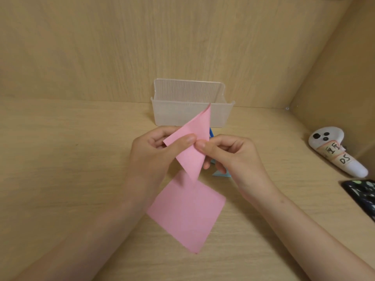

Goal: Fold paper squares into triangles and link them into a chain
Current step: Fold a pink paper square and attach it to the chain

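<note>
A pink paper (194,136), folded over into a narrow pointed shape, is held up above the desk. My left hand (154,151) pinches its left edge between thumb and fingers. My right hand (229,153) pinches its right side, thumb tip next to the left thumb. Below them a flat pink paper square (186,213) lies on the desk, turned like a diamond. Blue paper pieces (222,173) show behind my right hand, mostly hidden.
A clear plastic box (192,110) stands against the back wall behind the hands. A white controller (332,151) with labels lies at the right, and a dark phone (363,195) sits at the right edge. Wooden walls enclose the desk (71,159) at back and right.
</note>
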The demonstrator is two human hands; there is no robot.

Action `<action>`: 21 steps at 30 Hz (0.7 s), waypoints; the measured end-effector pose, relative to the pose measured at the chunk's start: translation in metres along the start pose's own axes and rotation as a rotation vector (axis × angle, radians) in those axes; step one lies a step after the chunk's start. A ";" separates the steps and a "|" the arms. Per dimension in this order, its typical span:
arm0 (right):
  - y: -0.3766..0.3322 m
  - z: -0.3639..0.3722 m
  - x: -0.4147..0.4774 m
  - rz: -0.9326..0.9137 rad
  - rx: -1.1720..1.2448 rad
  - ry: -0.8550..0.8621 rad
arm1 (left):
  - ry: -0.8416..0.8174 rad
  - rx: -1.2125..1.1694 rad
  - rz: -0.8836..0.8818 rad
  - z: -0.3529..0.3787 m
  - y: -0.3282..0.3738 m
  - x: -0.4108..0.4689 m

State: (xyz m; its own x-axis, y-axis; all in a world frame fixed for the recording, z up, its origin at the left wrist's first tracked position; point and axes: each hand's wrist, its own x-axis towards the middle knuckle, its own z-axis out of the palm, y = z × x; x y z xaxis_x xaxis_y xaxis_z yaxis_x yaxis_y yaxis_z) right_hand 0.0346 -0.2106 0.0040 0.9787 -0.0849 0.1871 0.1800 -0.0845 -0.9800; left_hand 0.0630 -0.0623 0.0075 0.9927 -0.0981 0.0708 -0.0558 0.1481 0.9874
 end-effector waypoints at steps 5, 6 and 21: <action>0.000 -0.001 0.001 -0.004 0.047 0.017 | -0.003 -0.047 -0.020 0.000 0.000 -0.002; 0.000 -0.001 0.001 -0.017 0.050 0.017 | -0.014 -0.042 -0.038 0.000 -0.001 -0.001; 0.002 0.001 0.000 0.013 -0.045 -0.134 | -0.195 0.103 -0.087 -0.006 0.003 0.002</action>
State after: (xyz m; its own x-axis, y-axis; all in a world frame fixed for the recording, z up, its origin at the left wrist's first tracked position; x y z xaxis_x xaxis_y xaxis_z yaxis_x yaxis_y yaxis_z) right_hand 0.0347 -0.2094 0.0022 0.9859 0.0473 0.1608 0.1657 -0.1293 -0.9777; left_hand 0.0652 -0.0561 0.0093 0.9552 -0.2960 0.0009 0.0084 0.0301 0.9995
